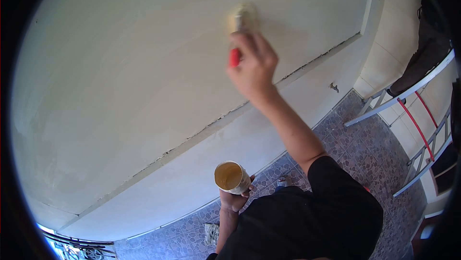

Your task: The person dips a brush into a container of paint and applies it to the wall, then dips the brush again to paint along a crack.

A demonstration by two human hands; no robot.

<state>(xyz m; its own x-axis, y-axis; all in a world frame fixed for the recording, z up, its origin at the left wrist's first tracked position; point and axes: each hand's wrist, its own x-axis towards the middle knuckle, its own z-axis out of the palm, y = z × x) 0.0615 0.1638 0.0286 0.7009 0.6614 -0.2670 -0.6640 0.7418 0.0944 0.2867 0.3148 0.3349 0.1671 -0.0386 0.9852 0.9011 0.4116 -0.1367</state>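
Note:
Raised against the pale wall (144, 77), my right hand (254, 63) is closed around a paintbrush (241, 19) with a red handle; its bristle end is blurred and lies at the wall surface. Lower down, my left hand (235, 200) is wrapped round the underside of a cup (232, 177), which is tilted so that its open mouth shows. Inside the cup is a tan or yellowish liquid. The cup is in front of the lower wall, below the ledge.
A rough ledge (206, 130) crosses the wall diagonally. A metal tap (334, 87) sticks out low on the wall. At the right, a ladder (414, 135) with red bars stands on patterned floor tiles (350, 140), a dark-clothed person (422, 53) on it. A crumpled cloth (211, 234) lies below.

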